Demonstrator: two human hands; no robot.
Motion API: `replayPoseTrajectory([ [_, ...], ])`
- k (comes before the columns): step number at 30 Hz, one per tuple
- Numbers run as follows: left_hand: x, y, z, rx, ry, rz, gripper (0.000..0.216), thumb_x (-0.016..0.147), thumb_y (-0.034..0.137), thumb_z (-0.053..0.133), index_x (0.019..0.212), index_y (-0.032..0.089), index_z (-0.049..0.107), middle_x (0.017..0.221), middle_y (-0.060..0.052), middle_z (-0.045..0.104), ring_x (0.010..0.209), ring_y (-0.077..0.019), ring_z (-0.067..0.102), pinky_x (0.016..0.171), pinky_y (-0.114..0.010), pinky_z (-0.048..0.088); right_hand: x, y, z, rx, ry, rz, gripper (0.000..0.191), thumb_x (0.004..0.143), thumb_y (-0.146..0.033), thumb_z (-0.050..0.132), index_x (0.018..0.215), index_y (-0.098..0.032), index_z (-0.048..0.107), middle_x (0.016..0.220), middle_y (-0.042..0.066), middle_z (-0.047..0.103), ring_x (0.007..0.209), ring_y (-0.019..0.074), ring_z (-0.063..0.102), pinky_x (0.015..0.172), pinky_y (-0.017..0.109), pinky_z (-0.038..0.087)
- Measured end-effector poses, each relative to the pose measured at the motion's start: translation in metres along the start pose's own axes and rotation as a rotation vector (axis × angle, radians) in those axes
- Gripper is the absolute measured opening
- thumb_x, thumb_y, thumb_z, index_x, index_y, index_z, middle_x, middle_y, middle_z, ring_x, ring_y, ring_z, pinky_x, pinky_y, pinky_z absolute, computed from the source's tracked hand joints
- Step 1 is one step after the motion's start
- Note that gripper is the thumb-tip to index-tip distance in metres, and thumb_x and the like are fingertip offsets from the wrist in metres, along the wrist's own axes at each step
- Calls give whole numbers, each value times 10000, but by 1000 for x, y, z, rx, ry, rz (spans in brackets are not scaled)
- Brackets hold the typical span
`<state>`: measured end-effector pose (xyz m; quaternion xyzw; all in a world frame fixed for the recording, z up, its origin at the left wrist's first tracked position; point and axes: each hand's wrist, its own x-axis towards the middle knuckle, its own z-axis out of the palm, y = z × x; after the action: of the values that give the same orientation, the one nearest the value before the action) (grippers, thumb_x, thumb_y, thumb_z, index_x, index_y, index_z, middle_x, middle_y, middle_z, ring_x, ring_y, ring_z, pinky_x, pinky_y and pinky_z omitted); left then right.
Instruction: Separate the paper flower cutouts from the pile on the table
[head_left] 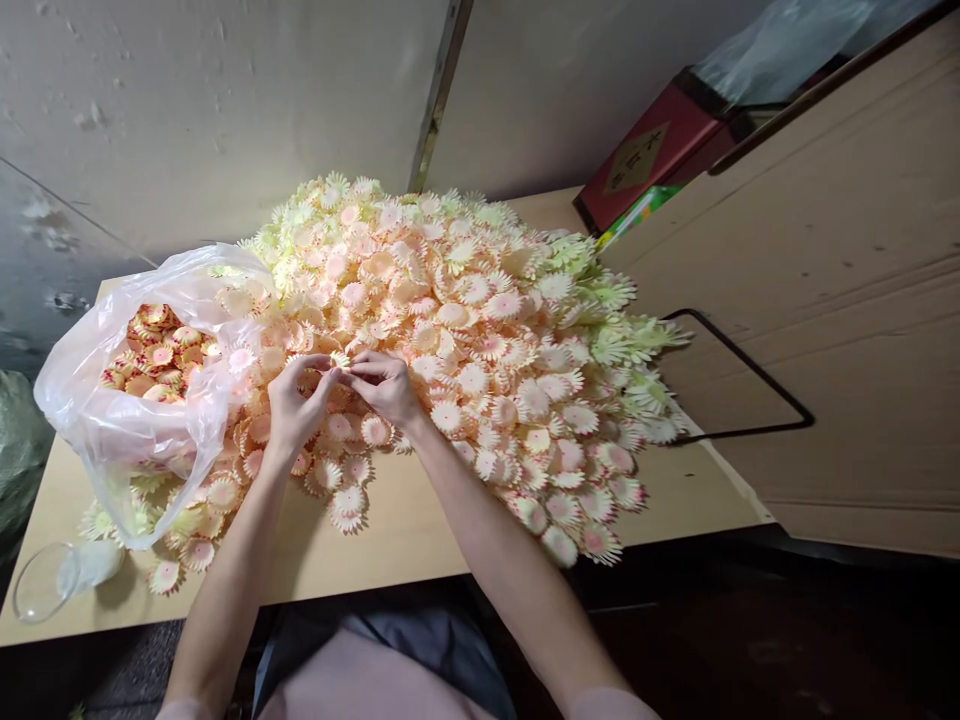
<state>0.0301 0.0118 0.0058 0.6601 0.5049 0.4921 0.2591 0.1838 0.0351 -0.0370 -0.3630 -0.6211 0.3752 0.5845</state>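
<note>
My left hand and my right hand meet over the near side of a big heap of artificial flower heads. Between their fingertips is one small pale flower piece, pinched from both sides. The heap's pieces are round with notched petals, pink and cream in the middle and greenish at the edges. Left of my left hand stands an open clear plastic bag, with darker red-and-yellow flower heads inside. How the petals of the held piece lie is too small to make out.
A clear cup lies on its side at the left front of the wooden table. Behind on the right are a red box and a large cardboard sheet with a bent black wire. A grey wall backs the table.
</note>
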Motion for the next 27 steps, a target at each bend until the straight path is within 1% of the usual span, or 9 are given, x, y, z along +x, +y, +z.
replayPoseTrajectory([
  [5,-2,-2,-1,-91,-30,-50,223,814,366,708,931,176,719,926,-54,731,868,-177,687,815,-284,530,-3,3,2,-3,-40,-60,33,758,-220,716,768,-199,740,832,26,683,724,135,619,616,248,489],
  [8,-1,-2,-4,-131,-2,-68,231,790,359,736,924,172,727,906,-53,729,851,-170,682,779,-269,536,-5,0,4,-101,-45,-70,93,715,-229,769,791,-196,727,833,16,687,721,131,623,616,243,494],
  [13,6,5,-19,-272,226,-76,274,744,342,791,966,192,728,852,-18,707,682,-90,642,632,-191,513,-4,-15,-2,-227,112,-199,261,748,-297,792,980,-198,724,796,21,692,608,121,586,610,271,502],
  [16,10,14,-32,-388,328,-49,274,731,345,808,956,215,722,823,6,683,629,-62,619,601,-169,514,-4,-30,-3,-379,106,-377,205,818,-301,739,986,-185,722,852,56,716,715,155,625,703,308,500],
  [18,12,23,-40,-443,327,-14,275,725,346,815,955,229,721,820,10,678,634,-63,623,606,-174,524,-7,-44,6,-486,-75,-476,150,857,-321,699,911,-184,728,867,62,722,795,175,631,776,337,476],
  [20,12,33,-46,-474,311,9,273,722,342,821,955,241,722,807,13,674,638,-67,628,612,-181,531,-15,-59,22,-537,-402,-552,182,883,-361,664,844,-197,730,889,55,715,851,185,613,823,356,454],
  [23,13,49,-49,-521,305,37,276,710,343,834,943,251,718,788,18,665,619,-63,616,608,-186,536,-34,-77,56,-539,-898,-622,186,851,-377,697,962,-234,740,1080,71,660,1081,245,547,916,391,433],
  [25,14,57,-50,-552,297,51,278,701,343,842,929,252,711,780,22,659,607,-61,608,597,-187,533,-47,-83,74,-571,-1055,-596,160,863,-342,686,1004,-291,742,1160,79,608,1163,272,483,964,426,411],
  [27,14,61,-50,-569,272,59,289,699,350,843,932,251,704,782,24,657,598,-61,606,590,-193,529,-56,-84,83,-581,-1099,-552,149,920,-333,607,942,-297,750,1196,74,583,1186,275,448,984,443,402],
])
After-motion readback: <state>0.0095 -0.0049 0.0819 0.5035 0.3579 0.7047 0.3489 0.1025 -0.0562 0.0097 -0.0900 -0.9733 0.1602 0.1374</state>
